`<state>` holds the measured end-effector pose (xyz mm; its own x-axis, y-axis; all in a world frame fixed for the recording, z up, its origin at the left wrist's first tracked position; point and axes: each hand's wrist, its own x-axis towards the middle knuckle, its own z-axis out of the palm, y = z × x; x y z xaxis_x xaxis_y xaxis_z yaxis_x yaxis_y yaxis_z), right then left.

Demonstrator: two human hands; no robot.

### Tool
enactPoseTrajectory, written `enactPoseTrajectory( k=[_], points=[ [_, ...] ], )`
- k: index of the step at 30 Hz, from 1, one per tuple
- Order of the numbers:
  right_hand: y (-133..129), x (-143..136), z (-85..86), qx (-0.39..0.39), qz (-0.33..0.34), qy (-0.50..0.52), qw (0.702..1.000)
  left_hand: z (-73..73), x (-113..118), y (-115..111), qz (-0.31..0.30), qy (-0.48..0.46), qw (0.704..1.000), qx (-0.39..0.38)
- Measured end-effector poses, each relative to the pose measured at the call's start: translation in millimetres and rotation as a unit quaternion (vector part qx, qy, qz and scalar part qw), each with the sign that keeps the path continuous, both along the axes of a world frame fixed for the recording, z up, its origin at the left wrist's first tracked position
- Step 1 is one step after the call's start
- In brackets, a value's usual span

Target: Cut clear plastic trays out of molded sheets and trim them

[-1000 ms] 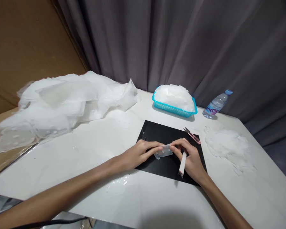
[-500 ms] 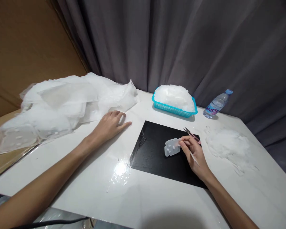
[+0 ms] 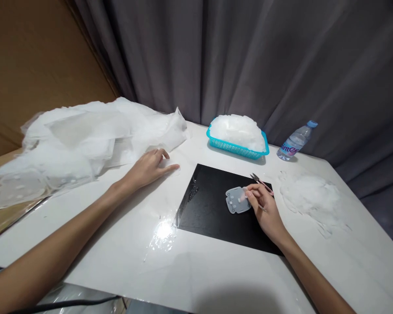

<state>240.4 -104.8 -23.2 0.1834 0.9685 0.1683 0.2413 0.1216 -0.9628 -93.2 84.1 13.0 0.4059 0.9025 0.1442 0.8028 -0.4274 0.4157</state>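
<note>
A small translucent, notched plastic piece (image 3: 235,201) with light spots is pinched at its right edge by my right hand (image 3: 264,210). It is over the black mat (image 3: 209,218); whether it touches the mat I cannot tell. A thin pale stick-like end shows beside my right palm, its kind unclear. Pink-handled thread snips (image 3: 262,183) lie at the mat's far right edge, just behind that hand. My left hand (image 3: 153,166) rests on the white table, fingers apart and holding nothing, near a heap of white translucent sheets (image 3: 94,131).
A turquoise basket (image 3: 237,150) heaped with white pieces stands at the back. To its right is a water bottle (image 3: 296,141). A loose pile of clear-white scraps (image 3: 311,196) lies on the right of the table (image 3: 170,279). A grey curtain (image 3: 242,56) hangs behind.
The plastic piece has turned in my right hand and now shows its face more flatly, looking greyer. My left hand stays about where it was. The view has shifted slightly.
</note>
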Motion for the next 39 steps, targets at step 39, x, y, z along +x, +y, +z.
enactPoseTrajectory(
  k=[39],
  points=[
    [233,124,71.6,-0.104,-0.273,-0.171,0.941,-6.3,39,-38,-0.139,-0.329,0.851,-0.386]
  ],
)
